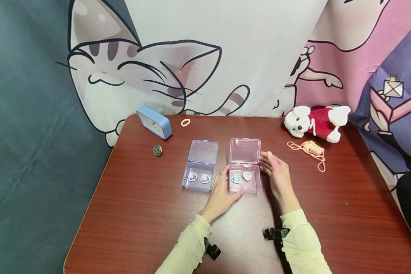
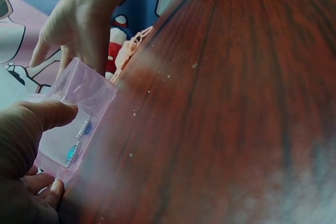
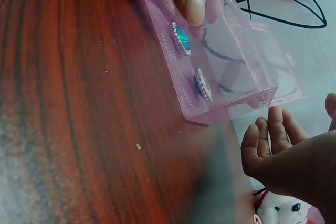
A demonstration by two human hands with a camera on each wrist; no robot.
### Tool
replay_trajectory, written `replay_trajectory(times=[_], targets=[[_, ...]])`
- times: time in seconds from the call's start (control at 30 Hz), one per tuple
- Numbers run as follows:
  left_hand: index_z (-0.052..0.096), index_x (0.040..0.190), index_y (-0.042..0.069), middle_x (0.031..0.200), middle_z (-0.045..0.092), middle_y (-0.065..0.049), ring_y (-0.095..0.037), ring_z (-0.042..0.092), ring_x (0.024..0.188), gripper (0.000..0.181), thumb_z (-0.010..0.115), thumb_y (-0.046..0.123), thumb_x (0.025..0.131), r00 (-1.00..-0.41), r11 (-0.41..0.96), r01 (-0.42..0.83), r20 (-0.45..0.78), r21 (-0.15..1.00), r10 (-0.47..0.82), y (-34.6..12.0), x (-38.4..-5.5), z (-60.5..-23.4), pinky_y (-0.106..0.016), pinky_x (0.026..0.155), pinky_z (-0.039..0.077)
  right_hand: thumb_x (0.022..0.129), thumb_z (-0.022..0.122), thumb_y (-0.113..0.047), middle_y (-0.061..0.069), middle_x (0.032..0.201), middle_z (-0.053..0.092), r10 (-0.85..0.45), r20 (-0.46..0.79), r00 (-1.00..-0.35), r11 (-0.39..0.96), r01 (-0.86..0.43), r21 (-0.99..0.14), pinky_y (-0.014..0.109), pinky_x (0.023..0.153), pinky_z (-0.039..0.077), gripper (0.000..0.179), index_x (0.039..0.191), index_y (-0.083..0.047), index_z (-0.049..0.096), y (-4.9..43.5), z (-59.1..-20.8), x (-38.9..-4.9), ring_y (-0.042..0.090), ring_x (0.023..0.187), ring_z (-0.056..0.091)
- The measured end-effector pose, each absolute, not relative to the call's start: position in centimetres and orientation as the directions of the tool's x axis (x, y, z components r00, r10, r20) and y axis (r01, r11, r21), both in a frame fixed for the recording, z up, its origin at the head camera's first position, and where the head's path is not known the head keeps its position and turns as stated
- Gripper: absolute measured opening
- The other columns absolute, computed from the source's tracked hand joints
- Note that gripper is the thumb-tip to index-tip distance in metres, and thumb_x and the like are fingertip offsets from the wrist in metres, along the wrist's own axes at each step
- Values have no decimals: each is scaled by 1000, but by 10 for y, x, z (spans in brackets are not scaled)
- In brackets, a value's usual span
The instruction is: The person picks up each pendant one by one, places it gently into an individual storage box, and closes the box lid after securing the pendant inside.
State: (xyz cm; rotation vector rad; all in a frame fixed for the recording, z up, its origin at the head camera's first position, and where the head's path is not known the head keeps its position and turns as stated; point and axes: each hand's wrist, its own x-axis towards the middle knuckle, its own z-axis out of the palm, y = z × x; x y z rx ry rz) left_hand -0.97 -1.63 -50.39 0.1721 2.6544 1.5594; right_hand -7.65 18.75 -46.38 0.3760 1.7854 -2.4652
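Note:
A small clear pink plastic box [image 1: 254, 187] stands with its lid [image 1: 245, 150] raised at the back. Inside lie a teal heart-shaped gem [image 1: 235, 178] and a pale one [image 1: 247, 176], both with beaded edges. My left hand [image 1: 220, 196] grips the box, thumb at the front wall and fingers along the left side. To the right, my right hand [image 1: 277, 175] has loosely extended fingers [image 3: 278, 132] close beside the lid hinge. Left of my left hand is an open clear bluish-purple box [image 1: 197, 187] holding two lilac heart gems [image 1: 205, 178].
At the back left are a blue clock [image 1: 157, 123], a yellowish ring [image 1: 185, 122] and a small round dark-faced object [image 1: 157, 150]. A white plush dog [image 1: 318, 121] in red lies at the back right, with a bundle of peach cord [image 1: 309, 150] in front.

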Motion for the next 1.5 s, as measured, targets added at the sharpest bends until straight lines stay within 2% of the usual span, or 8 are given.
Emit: replay_trajectory(times=[0.4,0.67,0.83,0.9,1.0,1.1,1.27,1.5], targets=[[27,166,15,143,56,-13,-26,54,128,100,86,29,86,-992,481,75,17,874,125,-17,-10,-504,-46,109,47,110,59,-25,0,100,80,104,-186,-977,-340,141,-930,31,91,57,27,94,-18,80,191,-468,-67,15,97,75],[27,166,11,152,51,-15,-30,55,131,102,87,30,86,-992,491,73,13,868,125,-18,-9,-504,-49,110,47,107,62,-15,-6,90,79,138,-185,-973,-297,138,-945,29,88,58,27,86,-16,78,192,-471,-54,10,88,73],[25,167,11,152,51,-15,-30,55,132,103,86,30,86,-992,490,71,10,869,126,-18,-9,-504,-49,111,47,101,71,-11,-8,88,76,173,-166,-971,-165,138,-977,21,80,58,13,91,-11,78,189,-474,-48,5,82,68],[26,167,11,151,52,-15,-30,55,131,103,87,29,86,-992,489,78,17,869,128,-18,-9,-504,-49,111,47,98,75,-10,-9,89,75,178,-154,-972,-93,139,-986,19,77,56,6,98,-4,78,189,-476,-45,4,83,67],[27,166,11,149,54,-15,-30,56,130,102,87,27,85,-991,485,87,27,870,131,-18,-9,-504,-49,110,47,94,80,-7,-8,92,75,178,-139,-974,-9,139,-990,17,78,54,22,109,7,73,188,-480,-39,4,87,67],[29,165,10,147,55,-16,-30,56,129,100,87,26,85,-991,476,93,34,875,131,-18,-9,-503,-49,109,48,92,81,-2,-3,98,75,166,-123,-978,36,130,-991,16,81,55,31,116,12,70,188,-483,-33,4,93,69],[29,165,10,146,56,-16,-30,56,129,100,87,27,86,-991,471,94,36,877,131,-18,-9,-503,-50,109,47,89,81,4,12,106,74,153,-90,-984,70,102,-992,15,82,56,33,119,11,69,186,-487,-24,5,95,70],[28,165,10,144,57,-15,-28,55,131,101,88,26,85,-991,477,87,27,875,130,-18,-9,-503,-49,111,46,89,80,5,9,110,74,127,-94,-988,95,106,-990,15,83,56,39,125,11,66,183,-490,-19,3,94,69]])
